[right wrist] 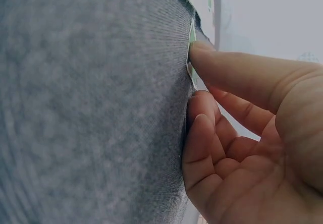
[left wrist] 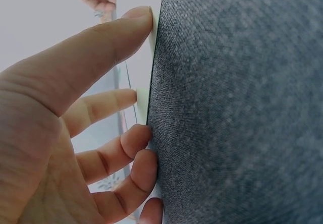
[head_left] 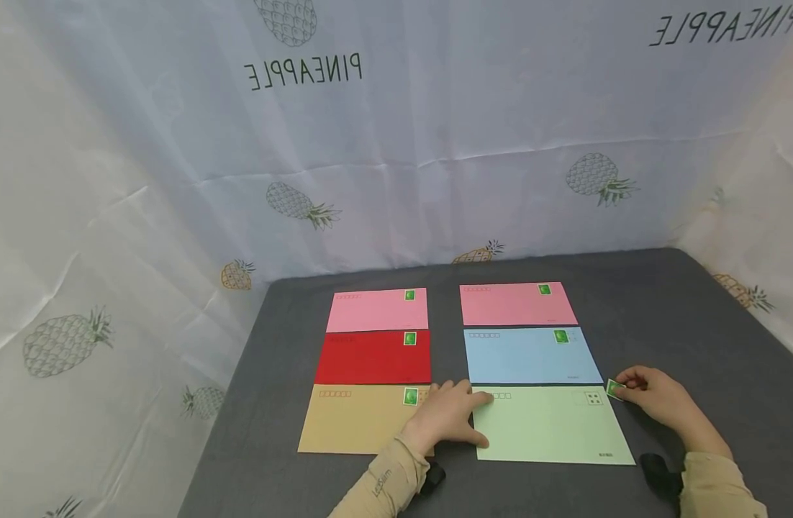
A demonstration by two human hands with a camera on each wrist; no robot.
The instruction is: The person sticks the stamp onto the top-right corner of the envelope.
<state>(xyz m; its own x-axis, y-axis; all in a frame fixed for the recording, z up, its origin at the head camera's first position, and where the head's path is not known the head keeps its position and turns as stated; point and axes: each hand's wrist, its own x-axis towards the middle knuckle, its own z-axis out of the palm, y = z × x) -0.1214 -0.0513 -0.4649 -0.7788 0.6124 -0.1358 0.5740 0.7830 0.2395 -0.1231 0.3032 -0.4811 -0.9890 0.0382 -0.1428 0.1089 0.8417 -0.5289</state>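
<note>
A pale green envelope [head_left: 552, 428] lies at the front right of the dark table. My left hand [head_left: 450, 416] has its fingers spread at the envelope's left edge, thumb and index fingertip resting on it. In the left wrist view, the thumb [left wrist: 116, 37] lies on the envelope's edge and the other fingertips come down beside it. My right hand [head_left: 658, 399] is just right of the envelope and pinches a small green stamp [head_left: 614, 389] by its edge. The right wrist view shows the thumb [right wrist: 227, 65] on the stamp [right wrist: 192, 57], close over the cloth. A small dotted square [head_left: 594, 398] is printed on the envelope's upper right.
A tan envelope [head_left: 351, 424], partly under my left forearm, a red one [head_left: 370, 360] and a pink one [head_left: 377, 313] form the left column. Behind the green envelope lie a blue one [head_left: 526, 360] and another pink one [head_left: 513, 306]. These carry green stamps. A pineapple-print curtain [head_left: 396, 144] surrounds the table.
</note>
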